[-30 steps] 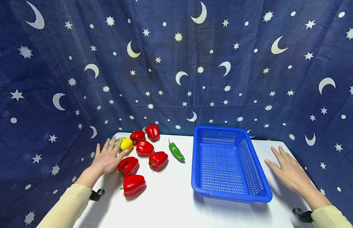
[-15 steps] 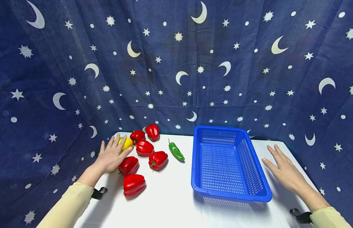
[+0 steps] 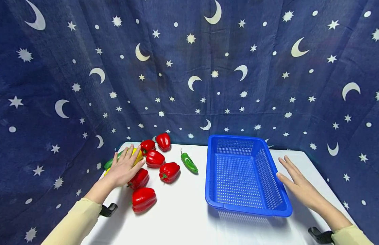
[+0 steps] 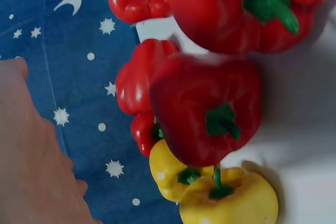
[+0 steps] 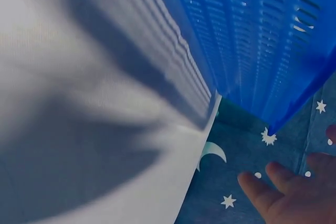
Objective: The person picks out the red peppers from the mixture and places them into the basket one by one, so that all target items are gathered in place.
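My left hand, fingers straight and spread, is over the left group of peppers, with nothing in its grasp. It partly hides a yellow bell pepper and a green vegetable. Close by lies a red bell pepper; the left wrist view shows red bell peppers and yellow ones beside the hand. My right hand holds nothing, its fingers extended at the right side of a blue plastic basket. In the right wrist view, fingers appear below the basket's slotted wall.
A green chili pepper lies between the basket and the red peppers. Another red bell pepper sits nearest the front. The white table ends against a dark blue curtain with moons and stars.
My left hand has shifted to the right over the peppers, uncovering the green vegetable at its left. My right hand has moved left, up to the basket's side. Peppers and basket stay put.
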{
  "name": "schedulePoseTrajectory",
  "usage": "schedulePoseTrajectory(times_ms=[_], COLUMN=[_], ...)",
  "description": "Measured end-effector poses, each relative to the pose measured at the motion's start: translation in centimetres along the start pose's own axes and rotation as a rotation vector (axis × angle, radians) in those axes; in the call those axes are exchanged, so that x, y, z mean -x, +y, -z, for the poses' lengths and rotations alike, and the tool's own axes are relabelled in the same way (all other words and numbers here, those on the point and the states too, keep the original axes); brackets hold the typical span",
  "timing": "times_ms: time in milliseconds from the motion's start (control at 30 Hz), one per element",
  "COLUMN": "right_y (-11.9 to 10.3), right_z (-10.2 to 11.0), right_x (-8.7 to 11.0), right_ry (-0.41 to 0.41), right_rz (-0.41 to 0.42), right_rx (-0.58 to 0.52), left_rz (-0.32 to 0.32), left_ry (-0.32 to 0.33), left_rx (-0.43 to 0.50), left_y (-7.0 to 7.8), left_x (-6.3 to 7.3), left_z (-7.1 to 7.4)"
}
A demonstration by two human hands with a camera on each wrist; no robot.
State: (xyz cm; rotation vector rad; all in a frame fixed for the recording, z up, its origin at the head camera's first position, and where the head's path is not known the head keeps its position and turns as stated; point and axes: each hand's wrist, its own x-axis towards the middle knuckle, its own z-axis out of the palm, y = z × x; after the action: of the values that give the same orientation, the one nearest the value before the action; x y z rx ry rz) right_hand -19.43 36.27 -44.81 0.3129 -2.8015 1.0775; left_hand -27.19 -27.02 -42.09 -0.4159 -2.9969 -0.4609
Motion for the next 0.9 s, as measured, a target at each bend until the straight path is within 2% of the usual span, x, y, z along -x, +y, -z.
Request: schedulePoseTrajectory(times_ms=[267,533,700,800,900], right_y=[-0.3,-0.5,-0.4,-0.1,0.3], right_z=[-0.5,-0.8,-0.8,-1.0,-1.2], right_x=[0.5,1.4,2.1,2.5,2.8], right_ry=[-0.067,-0.121,-0.083,-0.058,-0.066], right_rz=[-0.01,-0.104,-0.063,-0.031,-0.054], right_rx=[-0.132,-0.333,-0.318,-0.317,-0.343], left_rz=[-0.044,-0.074,-0.107,-0.094,-0.081], left_ry=[-0.037,-0.065,-0.056,-0.073,-0.088], left_rx=[0.079,0.112,0.114,0.132,0.148], left_y=[1.3,2.4,2.7,2.8,2.9], left_x=[0.4,1.3,1.8,2.0,2.3], left_z=[-0.7,-1.6,-2.1,-2.3,-2.5])
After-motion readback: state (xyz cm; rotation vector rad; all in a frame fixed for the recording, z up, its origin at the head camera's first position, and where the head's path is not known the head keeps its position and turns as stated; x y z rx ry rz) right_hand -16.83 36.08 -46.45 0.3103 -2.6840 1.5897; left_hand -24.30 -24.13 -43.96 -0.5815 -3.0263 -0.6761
